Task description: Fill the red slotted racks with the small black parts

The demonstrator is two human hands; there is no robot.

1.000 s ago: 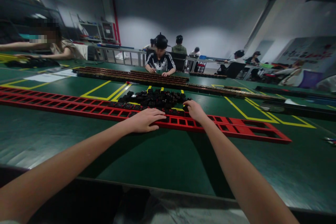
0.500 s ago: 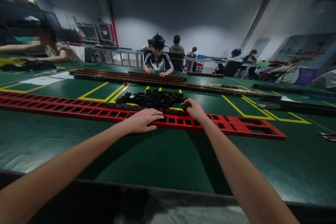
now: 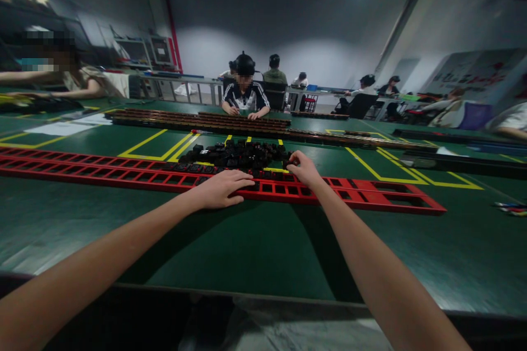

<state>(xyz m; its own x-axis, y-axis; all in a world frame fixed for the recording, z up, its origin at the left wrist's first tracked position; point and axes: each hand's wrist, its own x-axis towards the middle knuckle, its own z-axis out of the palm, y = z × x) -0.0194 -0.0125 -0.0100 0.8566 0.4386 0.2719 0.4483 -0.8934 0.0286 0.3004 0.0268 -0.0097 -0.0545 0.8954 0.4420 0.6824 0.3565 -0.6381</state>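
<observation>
A long red frame point(image 3: 370, 193) with rows of rectangular slots lies across the green table. My left hand point(image 3: 222, 188) rests flat on the frame, fingers stretched out to the right. Behind the frame sits a pile of small black parts point(image 3: 239, 154). My right hand point(image 3: 302, 168) reaches to the pile's right end with its fingers curled round a black part point(image 3: 289, 163). Some slots near my left hand hold black parts.
Dark brown strips point(image 3: 197, 119) lie stacked further back. A person in a dark striped top point(image 3: 246, 96) sits opposite with hands on them. Another person's arm point(image 3: 49, 77) lies at the far left. Yellow lines point(image 3: 156, 145) mark the table. More people sit behind.
My right hand has moved slightly forward to the pile's edge and closed on a black part. My left hand has stayed on the red frame. The view has shifted a little.
</observation>
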